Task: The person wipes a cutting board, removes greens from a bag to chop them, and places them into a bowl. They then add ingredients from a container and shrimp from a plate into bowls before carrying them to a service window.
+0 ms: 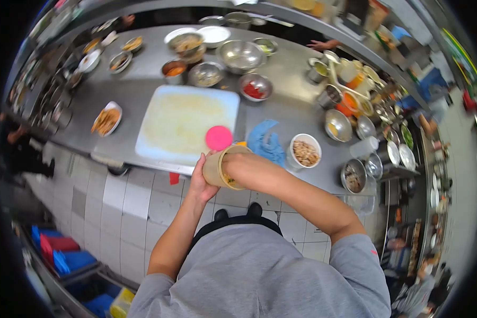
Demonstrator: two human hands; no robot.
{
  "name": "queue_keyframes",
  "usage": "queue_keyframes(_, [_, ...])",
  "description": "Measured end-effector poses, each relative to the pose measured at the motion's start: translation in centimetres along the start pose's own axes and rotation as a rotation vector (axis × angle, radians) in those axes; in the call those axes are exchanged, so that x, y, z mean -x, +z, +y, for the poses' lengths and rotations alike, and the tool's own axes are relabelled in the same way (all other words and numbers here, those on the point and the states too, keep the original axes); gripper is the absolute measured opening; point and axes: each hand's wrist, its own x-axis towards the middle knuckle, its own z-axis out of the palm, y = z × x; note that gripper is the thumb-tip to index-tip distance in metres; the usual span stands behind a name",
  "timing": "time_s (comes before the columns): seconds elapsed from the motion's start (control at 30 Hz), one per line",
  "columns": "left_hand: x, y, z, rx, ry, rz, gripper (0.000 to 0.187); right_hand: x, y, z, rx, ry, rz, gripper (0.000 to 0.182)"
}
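My left hand [200, 180] is wrapped round a beige tub [213, 168], tilted at the table's front edge with its opening toward the right. Into that opening reaches my right hand [240, 165]; its fingers are hidden inside. Some yellowish food with green bits [231, 181] shows at the lower rim. Just beyond the tub, a round pink lid or disc [219, 138] lies on the white cutting board [169, 119]. A crumpled blue cloth [266, 142] and a white tub of chopped, light-brown food [306, 152] are to the right.
Metal bowls stand at the back, one with red food [255, 87]. A white dish of orange-brown food [107, 120] is at left. Sauce containers [350, 102] and ladles crowd the right side, near a bowl of greyish food [353, 176]. Another person's hand [323, 45] shows across the table.
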Motion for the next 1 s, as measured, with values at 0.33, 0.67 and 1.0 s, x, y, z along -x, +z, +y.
queue_keyframes(0.33, [-6.2,1.3,-9.7,-0.143,-0.438,0.111,0.059,7.4,4.7,10.2,0.004,0.195,-0.145,0.022])
queue_keyframes(0.67, [-8.4,1.6,-15.0,-0.254,-0.577,0.142,0.059,14.0,4.8,12.4,-0.060,0.531,0.049,0.018])
queue_keyframes(1.0, [-10.1,1.0,-16.0,-0.143,-0.477,0.054,0.062,17.1,-2.8,13.0,-0.660,0.592,0.365,0.027])
